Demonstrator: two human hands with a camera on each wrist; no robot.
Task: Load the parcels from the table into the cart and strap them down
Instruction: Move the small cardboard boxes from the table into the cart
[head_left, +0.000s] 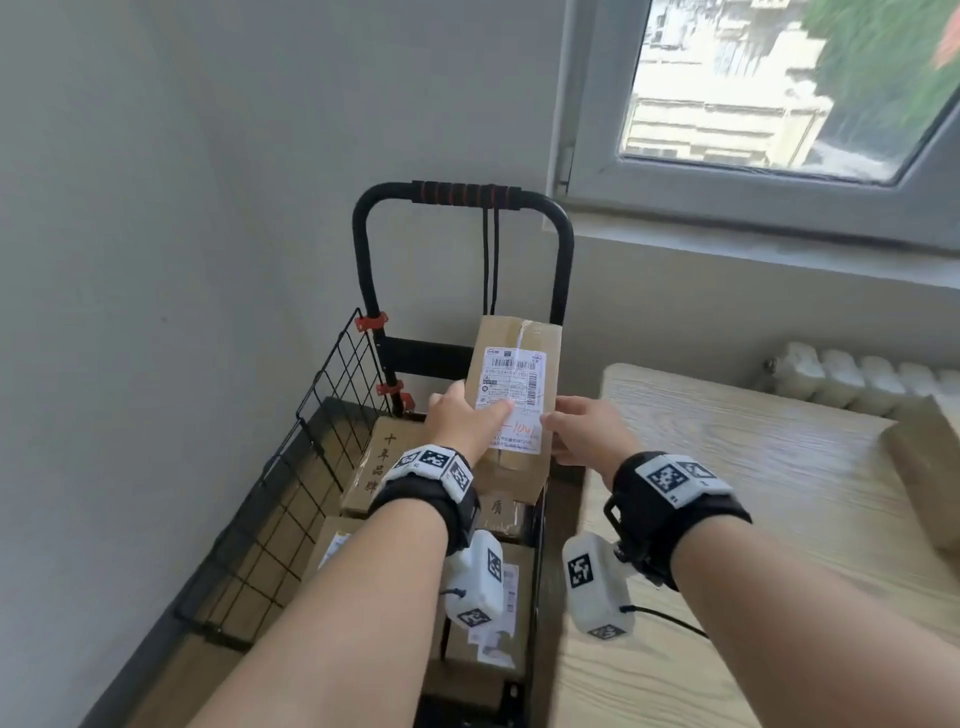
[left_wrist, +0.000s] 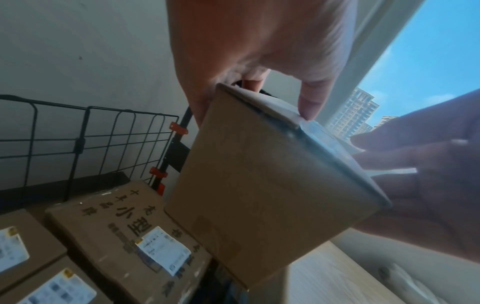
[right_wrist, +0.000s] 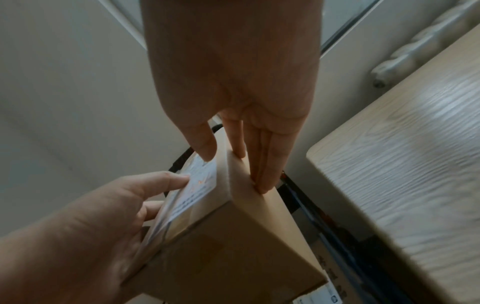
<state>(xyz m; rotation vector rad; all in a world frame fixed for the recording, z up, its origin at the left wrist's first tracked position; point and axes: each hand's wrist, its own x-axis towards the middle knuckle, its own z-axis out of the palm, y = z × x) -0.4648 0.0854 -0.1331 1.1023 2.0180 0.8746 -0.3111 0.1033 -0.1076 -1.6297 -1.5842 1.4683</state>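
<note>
A brown cardboard parcel (head_left: 514, 384) with a white shipping label hangs above the black wire cart (head_left: 291, 467), near its upright handle (head_left: 467, 195). My left hand (head_left: 462, 421) grips its left side, thumb on the label and fingers curled round the edge. My right hand (head_left: 582, 431) presses straight fingers flat on its right side, thumb on top. The left wrist view shows the parcel (left_wrist: 259, 185) from below, over several labelled parcels (left_wrist: 124, 236) lying in the cart. The right wrist view shows the parcel (right_wrist: 233, 236) between both hands. A black elastic cord (head_left: 491, 260) dangles from the handle.
The light wooden table (head_left: 727, 493) stands right of the cart, and one more brown parcel (head_left: 924, 457) lies at its far right edge. A white radiator (head_left: 857, 379) and a window are behind it. A grey wall runs close along the cart's left side.
</note>
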